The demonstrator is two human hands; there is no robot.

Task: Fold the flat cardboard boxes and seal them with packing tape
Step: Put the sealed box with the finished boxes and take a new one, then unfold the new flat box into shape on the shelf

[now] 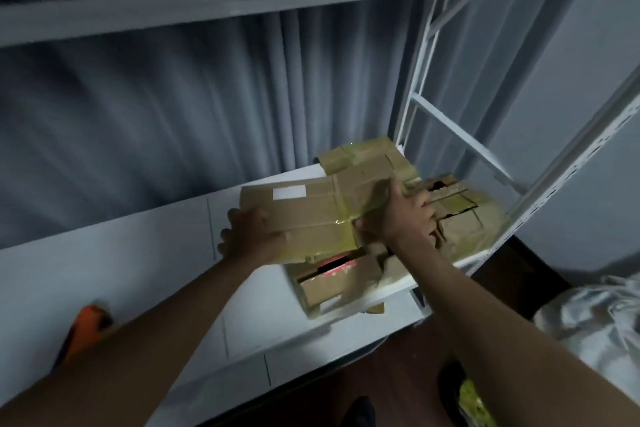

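A: Fingers (239,236) of the left hand (252,236) curl round the 9 o'clock edge of the top flattened box (311,215). Right hand (405,218) clamps its 3 o'clock edge, thumb under, fingers over. Both gripping cardboard, neither spread.

B: Nearer stuff first?

A: Orange tape dispenser (86,329) at 8 o'clock on the white table (138,270), partly behind the left forearm. Untouched.

B: Box location?

A: Centre of view, just right of it, lifted slightly off the cardboard pile (460,222) on the table's 3 o'clock end. Another box (332,284) under it, half open, something red inside. Old yellowish tape on most pieces.

B: Behind?

A: White metal rack (460,135) at 2 o'clock, grey curtain (156,114) at 12.

B: Progress?

A: Early, I'd say. Held box looks flat, no fresh tape visible. Picking stage. Folding and sealing all left for this one. Rest of the pile: can't tell, blurry.
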